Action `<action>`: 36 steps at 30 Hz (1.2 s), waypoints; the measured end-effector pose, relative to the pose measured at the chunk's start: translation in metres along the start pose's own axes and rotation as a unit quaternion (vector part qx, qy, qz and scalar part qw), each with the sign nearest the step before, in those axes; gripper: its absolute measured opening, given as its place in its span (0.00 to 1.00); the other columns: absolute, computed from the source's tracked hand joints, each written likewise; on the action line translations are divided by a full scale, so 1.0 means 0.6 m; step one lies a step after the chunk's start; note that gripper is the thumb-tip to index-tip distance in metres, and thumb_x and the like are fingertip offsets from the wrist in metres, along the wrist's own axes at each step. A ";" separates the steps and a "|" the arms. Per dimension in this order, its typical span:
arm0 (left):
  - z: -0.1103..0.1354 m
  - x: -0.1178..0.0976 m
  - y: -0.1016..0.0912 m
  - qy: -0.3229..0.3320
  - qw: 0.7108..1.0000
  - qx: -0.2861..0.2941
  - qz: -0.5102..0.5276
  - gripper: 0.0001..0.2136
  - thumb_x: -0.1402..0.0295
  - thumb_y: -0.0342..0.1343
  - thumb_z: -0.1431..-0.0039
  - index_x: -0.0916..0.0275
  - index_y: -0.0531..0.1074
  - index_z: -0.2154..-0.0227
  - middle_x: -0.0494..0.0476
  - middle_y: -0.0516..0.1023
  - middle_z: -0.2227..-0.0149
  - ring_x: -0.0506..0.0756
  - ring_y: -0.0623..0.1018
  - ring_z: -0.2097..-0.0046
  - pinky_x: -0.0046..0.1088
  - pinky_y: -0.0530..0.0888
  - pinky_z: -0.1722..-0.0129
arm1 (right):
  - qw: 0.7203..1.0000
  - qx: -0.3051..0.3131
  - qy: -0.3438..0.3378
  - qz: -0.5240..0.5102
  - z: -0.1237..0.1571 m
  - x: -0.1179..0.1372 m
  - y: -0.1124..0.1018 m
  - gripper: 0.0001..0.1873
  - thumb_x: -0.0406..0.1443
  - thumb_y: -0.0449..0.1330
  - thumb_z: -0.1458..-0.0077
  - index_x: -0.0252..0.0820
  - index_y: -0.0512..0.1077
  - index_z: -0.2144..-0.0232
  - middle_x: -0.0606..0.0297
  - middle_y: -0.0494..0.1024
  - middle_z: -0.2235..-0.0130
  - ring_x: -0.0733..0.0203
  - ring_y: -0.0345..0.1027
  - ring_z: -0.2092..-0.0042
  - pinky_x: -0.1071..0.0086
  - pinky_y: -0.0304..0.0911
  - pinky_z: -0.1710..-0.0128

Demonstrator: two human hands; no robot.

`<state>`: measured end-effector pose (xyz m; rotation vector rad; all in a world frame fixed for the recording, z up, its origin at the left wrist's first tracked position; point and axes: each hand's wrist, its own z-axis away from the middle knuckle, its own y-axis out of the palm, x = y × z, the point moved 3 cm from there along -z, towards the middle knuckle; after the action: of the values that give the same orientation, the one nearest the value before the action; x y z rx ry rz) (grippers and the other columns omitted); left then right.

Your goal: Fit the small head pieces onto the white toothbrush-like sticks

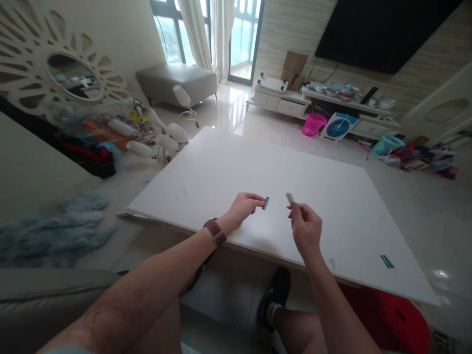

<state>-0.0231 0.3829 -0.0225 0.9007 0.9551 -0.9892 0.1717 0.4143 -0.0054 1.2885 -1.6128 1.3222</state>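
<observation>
Head view: near the middle of the frame, a small green piece (pixel 266 203) was held by the left hand (pixel 241 209), pinched at its left side between the thumb and fingers and tilted above the white table (pixel 228 162). Just to the right of it in the frame, a short pale stick (pixel 289 197) was gripped narrowly by the fingertips of the right hand (pixel 308 227), with its upper end left bare and leaning toward the upper left. The two things were kept apart, and tabletop could be seen between them.

The green piece was judged to be light and stiff, probably of plastic, and easily dropped because so little of it could be grasped. A lighter strip was shown along its face; whether it was sharp could not be told, so a hold by the ends or back, with the strip left untouched, was judged safest. The pale stick was likewise judged light, best taken by its lower part; its material could not be made out.

In the lower right of the frame, dark green strips (pixel 387 261) were seen lying flat on the table, well apart from both hands.
</observation>
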 end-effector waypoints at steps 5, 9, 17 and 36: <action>-0.001 0.004 -0.001 -0.009 1.000 -0.004 -0.010 0.05 0.73 0.61 0.55 0.67 0.79 0.73 0.52 0.73 0.79 0.46 0.62 0.78 0.26 0.57 0.76 | 0.993 0.093 0.035 0.059 -0.003 -0.035 0.032 0.27 0.55 0.59 0.42 0.37 0.77 0.71 0.65 0.71 0.78 0.67 0.58 0.78 0.72 0.50 0.79; -0.002 0.002 0.001 -0.008 1.000 0.006 -0.016 0.05 0.73 0.60 0.55 0.68 0.79 0.73 0.53 0.74 0.77 0.46 0.62 0.78 0.26 0.57 0.76 | 0.990 0.134 0.014 0.044 0.002 -0.028 0.043 0.26 0.54 0.58 0.40 0.37 0.77 0.70 0.65 0.72 0.77 0.67 0.59 0.77 0.72 0.51 0.78; 0.001 -0.004 -0.005 -0.006 1.000 -0.004 -0.017 0.06 0.72 0.62 0.55 0.67 0.79 0.73 0.49 0.68 0.82 0.47 0.62 0.78 0.27 0.57 0.75 | 0.965 0.257 0.036 0.040 -0.005 -0.019 0.025 0.24 0.52 0.60 0.41 0.38 0.77 0.74 0.67 0.70 0.80 0.68 0.55 0.78 0.72 0.48 0.77; -0.007 0.002 -0.008 0.015 0.998 -0.004 -0.054 0.10 0.67 0.63 0.59 0.66 0.80 0.72 0.52 0.72 0.79 0.47 0.62 0.77 0.27 0.56 0.75 | 0.926 0.368 0.008 0.084 0.005 -0.012 0.034 0.21 0.47 0.57 0.38 0.39 0.72 0.77 0.70 0.68 0.80 0.68 0.57 0.76 0.72 0.50 0.75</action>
<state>-0.0284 0.3849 -0.0258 0.8670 1.0415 -1.0643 0.1544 0.4130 -0.0189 1.5618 -1.2623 2.1656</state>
